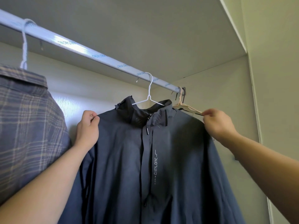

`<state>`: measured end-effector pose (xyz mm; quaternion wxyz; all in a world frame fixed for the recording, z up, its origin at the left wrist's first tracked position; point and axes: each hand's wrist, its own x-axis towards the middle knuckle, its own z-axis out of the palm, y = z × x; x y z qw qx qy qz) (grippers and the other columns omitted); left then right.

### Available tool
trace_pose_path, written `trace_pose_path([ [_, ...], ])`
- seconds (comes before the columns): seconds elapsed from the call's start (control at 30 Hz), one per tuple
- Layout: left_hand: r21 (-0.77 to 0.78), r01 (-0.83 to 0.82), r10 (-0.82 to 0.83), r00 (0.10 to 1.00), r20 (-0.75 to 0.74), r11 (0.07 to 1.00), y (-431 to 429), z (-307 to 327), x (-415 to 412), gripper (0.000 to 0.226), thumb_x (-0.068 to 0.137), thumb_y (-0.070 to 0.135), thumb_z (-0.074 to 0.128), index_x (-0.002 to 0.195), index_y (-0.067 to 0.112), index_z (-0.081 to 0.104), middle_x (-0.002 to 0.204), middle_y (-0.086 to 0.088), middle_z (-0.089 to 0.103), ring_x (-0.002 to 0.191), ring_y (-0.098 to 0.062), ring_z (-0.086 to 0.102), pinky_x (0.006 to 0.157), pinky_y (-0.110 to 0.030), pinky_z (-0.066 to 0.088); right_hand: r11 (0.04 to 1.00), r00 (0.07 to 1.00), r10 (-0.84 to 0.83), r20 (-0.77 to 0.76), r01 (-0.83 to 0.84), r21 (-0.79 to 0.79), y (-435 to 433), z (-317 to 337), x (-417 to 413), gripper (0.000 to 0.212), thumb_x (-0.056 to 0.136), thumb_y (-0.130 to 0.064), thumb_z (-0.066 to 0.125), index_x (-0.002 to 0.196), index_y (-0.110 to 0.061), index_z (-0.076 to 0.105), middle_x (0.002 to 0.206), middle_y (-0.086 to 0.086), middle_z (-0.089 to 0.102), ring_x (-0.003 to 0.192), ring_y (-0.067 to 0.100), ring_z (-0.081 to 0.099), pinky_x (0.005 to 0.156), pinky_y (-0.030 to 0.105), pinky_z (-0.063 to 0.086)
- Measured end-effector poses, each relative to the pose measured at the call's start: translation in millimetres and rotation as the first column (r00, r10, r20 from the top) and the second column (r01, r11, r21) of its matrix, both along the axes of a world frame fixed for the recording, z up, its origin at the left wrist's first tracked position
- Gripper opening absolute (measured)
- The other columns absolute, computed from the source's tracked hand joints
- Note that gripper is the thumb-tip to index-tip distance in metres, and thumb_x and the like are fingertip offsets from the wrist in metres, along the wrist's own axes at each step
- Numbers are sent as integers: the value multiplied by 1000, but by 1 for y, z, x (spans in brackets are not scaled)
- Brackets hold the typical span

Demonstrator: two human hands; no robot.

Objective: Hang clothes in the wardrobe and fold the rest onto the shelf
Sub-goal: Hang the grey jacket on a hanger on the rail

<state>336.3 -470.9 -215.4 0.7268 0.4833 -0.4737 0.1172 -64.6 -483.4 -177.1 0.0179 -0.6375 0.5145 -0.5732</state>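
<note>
Head view: my left hand [87, 126] pinches the dark jacket [123, 159] at its shoulder, my right hand [216, 122] pinches the opposite shoulder. Between my hands the jacket hangs on a white hanger [149, 94] hooked over the rail [97, 56]. Left of my left hand hangs a plaid shirt [27, 123].

A plain dark navy-grey jacket [123, 159] hangs between the two hands, with small pale dots on its collar and light grey lettering down the front. Above the hands, its hanger [149, 96] is white. Just above the right hand [216, 123] sits a cream hanger [186, 107]. Left of the left hand [87, 126] is a grey-blue plaid shirt [27, 126] with pale tan lines. The rail [80, 49] overhead is silvery white with blue printed lettering.
</note>
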Motion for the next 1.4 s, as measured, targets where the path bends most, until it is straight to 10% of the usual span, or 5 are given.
trace_pose_path([
  [0.33, -25, -33, 38, 981, 188, 999, 16, -17, -1, 33, 93, 9, 63, 114, 28, 47, 114, 7, 58, 99, -18, 55, 87, -33, 40, 609, 864, -233, -446, -228, -760, 52, -6, 138, 27, 86, -24, 58, 110, -13, 60, 111, 7, 56, 99, 33, 52, 81, 42, 39],
  [0.57, -62, -39, 57, 944, 323, 997, 23, -24, 6, 41, 89, 16, 74, 120, 24, 48, 113, 8, 59, 107, -13, 57, 89, -28, 43, 984, 887, 3, -461, -85, -158, 71, 44, 200, 39, 95, -37, 51, 120, -7, 51, 119, 15, 53, 114, 39, 54, 87, 41, 43],
  [0.73, -26, -93, 95, 914, 394, 995, 31, -27, 12, 49, 85, 30, 78, 123, 32, 46, 117, 13, 60, 111, -11, 60, 94, -33, 52, 960, 869, 281, -407, -248, 132, 57, 57, 203, 18, 101, -24, 50, 91, -10, 53, 97, 8, 56, 96, 29, 57, 82, 31, 47],
  [1.0, 39, -152, 119, 884, 452, 988, 42, -25, 15, 54, 81, 43, 81, 122, 38, 46, 120, 18, 61, 115, -10, 60, 96, -36, 54, 915, 828, 395, -397, -319, 245, 51, 61, 201, 46, 105, -34, 50, 141, -4, 51, 145, 12, 51, 132, 30, 49, 103, 30, 39],
  [1.4, 7, 113, -112, 969, 219, 994, 37, 13, 24, 27, 101, 26, 60, 79, 11, 55, 53, 12, 43, 47, -7, 32, 51, -22, 27, 953, 893, 270, -361, -301, -32, 30, 87, 219, 37, 102, -39, 52, 73, -15, 49, 77, 1, 53, 81, 29, 56, 75, 33, 45],
])
